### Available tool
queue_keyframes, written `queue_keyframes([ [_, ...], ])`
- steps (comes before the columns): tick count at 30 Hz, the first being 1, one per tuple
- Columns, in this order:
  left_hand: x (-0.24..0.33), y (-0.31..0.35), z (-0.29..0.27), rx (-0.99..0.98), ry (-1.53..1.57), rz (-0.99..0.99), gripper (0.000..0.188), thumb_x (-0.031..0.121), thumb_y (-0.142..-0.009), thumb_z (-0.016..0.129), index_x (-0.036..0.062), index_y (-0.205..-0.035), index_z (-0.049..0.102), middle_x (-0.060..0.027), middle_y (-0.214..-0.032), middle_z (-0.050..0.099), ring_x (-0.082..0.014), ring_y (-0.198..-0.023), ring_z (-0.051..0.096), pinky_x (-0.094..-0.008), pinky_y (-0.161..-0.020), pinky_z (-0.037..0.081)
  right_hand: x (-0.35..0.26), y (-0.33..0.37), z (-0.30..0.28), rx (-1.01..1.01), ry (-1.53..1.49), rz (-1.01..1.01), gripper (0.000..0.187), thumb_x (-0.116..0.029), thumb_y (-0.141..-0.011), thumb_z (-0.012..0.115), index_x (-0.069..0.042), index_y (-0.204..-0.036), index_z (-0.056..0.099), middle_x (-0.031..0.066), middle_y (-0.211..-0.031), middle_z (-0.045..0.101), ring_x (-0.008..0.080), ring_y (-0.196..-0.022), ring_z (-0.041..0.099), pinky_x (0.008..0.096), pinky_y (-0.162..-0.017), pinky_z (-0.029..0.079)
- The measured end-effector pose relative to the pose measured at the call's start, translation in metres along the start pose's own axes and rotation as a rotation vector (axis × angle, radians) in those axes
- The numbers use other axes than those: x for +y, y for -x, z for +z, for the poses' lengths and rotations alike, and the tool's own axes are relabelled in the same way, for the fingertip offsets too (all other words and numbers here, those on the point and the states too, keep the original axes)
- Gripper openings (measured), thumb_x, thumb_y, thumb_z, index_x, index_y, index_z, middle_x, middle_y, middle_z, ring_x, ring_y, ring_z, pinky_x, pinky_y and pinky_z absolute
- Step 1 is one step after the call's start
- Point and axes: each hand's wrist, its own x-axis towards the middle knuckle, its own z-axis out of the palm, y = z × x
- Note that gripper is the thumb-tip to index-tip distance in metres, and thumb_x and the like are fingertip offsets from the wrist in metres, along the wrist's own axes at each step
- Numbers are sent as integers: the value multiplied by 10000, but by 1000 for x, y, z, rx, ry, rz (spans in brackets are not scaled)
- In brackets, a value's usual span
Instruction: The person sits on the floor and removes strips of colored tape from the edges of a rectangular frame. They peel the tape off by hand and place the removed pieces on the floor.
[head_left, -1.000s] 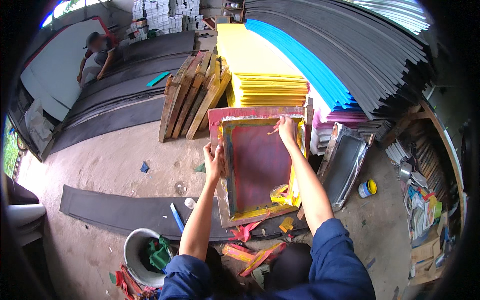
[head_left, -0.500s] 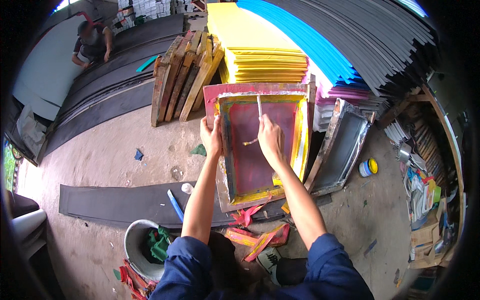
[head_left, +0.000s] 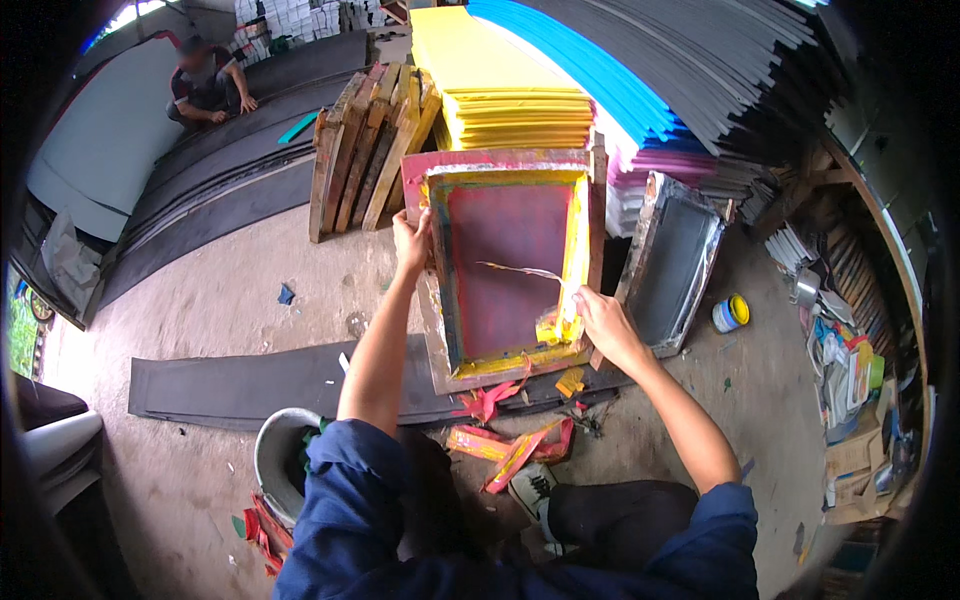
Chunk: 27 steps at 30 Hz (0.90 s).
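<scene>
A screen-printing frame [head_left: 430, 330] stands upright before me, tilted back, with a dark reddish mesh [head_left: 510, 230] and yellow-smeared tape along its inner edges. My left hand [head_left: 411, 240] grips the frame's left side, fingers closed around the wood. At the right side, my right hand [head_left: 603, 318] is closed on a thin, paint-stained tape strip [head_left: 525, 269], whose loose end hangs over the mesh to the left. Yellow tape [head_left: 556, 325] sits bunched at the frame's lower right corner, beside my right hand. Crumpled red and yellow tape pieces [head_left: 515, 450] lie below the frame.
A bucket [head_left: 272, 460] with green cloth stands near my left arm. Another frame [head_left: 672, 265] leans at right, beside a yellow paint can [head_left: 731, 314]. Wooden frames [head_left: 365, 150] and yellow foam sheets [head_left: 515, 120] stand behind. A person [head_left: 208, 80] crouches far left.
My right hand has moved from the frame's upper middle down and right to its right side, drawing the tape strip along. The frame has shifted slightly left and up in view.
</scene>
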Motion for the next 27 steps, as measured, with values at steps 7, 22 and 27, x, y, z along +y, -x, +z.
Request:
queue_keyframes([
  [7, -35, 75, -54, -247, -520, 143, 719, 557, -783, 539, 32, -1237, 349, -228, -1068, 434, -337, -968, 464, -407, -857, 376, 28, 60, 33, -537, 57, -34, 173, -161, -874, 452, -24, -944, 532, 189, -880, 536, 352, -830, 567, 440, -689, 437],
  [22, -46, 151, -117, -574, -875, 201, 612, 531, -822, 483, 134, -1258, 319, -216, -1138, 383, -421, -1053, 422, -526, -838, 395, 69, 74, 252, -872, 278, 145, 383, -371, -868, 434, -60, -918, 652, 168, -951, 629, 346, -916, 600, 469, -770, 470],
  [27, -41, 167, -129, -604, -923, 99, 601, 519, -821, 494, 135, -1253, 330, -215, -1129, 387, -433, -1042, 428, -538, -831, 395, 58, 76, 261, -762, 446, 225, 263, -304, -845, 506, -111, -896, 678, 127, -925, 652, 260, -883, 632, 380, -692, 506],
])
